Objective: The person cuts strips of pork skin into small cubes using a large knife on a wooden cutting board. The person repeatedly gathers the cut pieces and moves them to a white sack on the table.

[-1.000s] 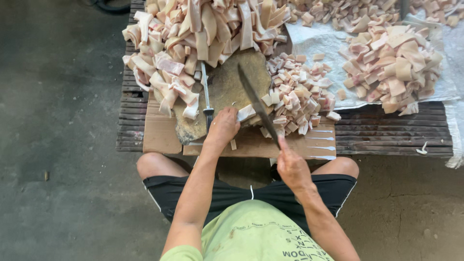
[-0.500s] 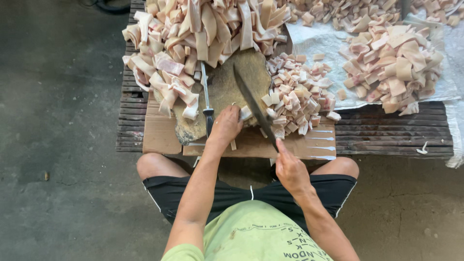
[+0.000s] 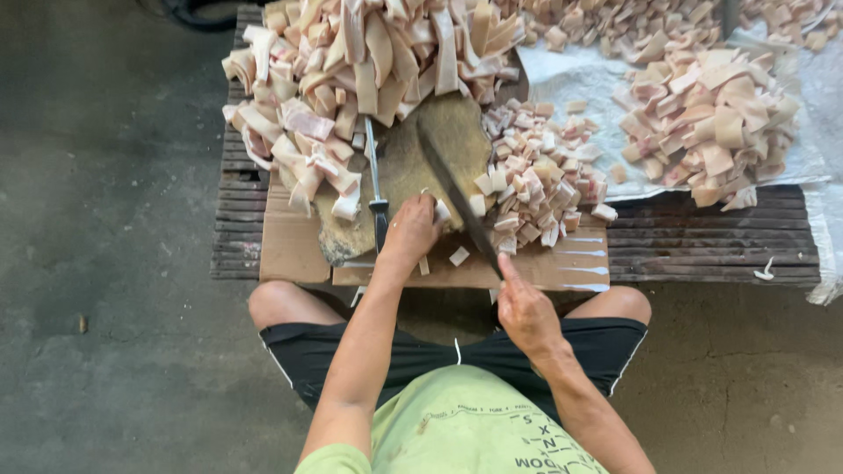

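My right hand (image 3: 524, 309) grips the handle of a long dark knife (image 3: 452, 189), whose blade lies slanted across a round wooden chopping block (image 3: 413, 158). My left hand (image 3: 411, 230) presses a pale strip of pork skin (image 3: 442, 211) onto the block beside the blade. A small cut piece (image 3: 458, 256) lies by my left hand on the cardboard (image 3: 290, 250). A big heap of long pale strips (image 3: 351, 70) is piled at the block's far left. Cut cubes (image 3: 536, 180) are heaped to the block's right.
A sharpening steel with a black handle (image 3: 376, 189) lies on the block's left side. Another pile of cut pieces (image 3: 707, 127) rests on white sacking (image 3: 580, 88) at the right. All of it sits on a low dark slatted pallet (image 3: 702, 241) over a concrete floor (image 3: 105, 263).
The knife's blade has come down closer to my left hand on the block. My right hand has shifted slightly left and forward. My left hand stays on the strip.
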